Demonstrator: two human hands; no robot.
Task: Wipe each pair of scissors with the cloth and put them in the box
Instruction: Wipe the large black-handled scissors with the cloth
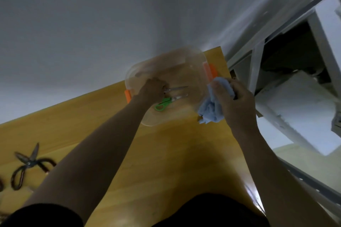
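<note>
Wooden surface [166, 153] against a pale wall [92, 24].
Left hand [152, 90] holds scissors [177, 89] inside the clear box [193, 72]; right hand [234, 101] grips the blue cloth [210, 110].

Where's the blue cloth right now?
The blue cloth is bunched in the right hand, just right of the clear box, above the wooden table.

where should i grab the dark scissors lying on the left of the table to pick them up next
Take the dark scissors by the handle loops, coming from the near side. They lie flat on the table with the blades spread open and pointing away toward the wall, so the loops face you and keep your fingers off the edges. The left hand is nearer, but it is busy in the box.
</note>
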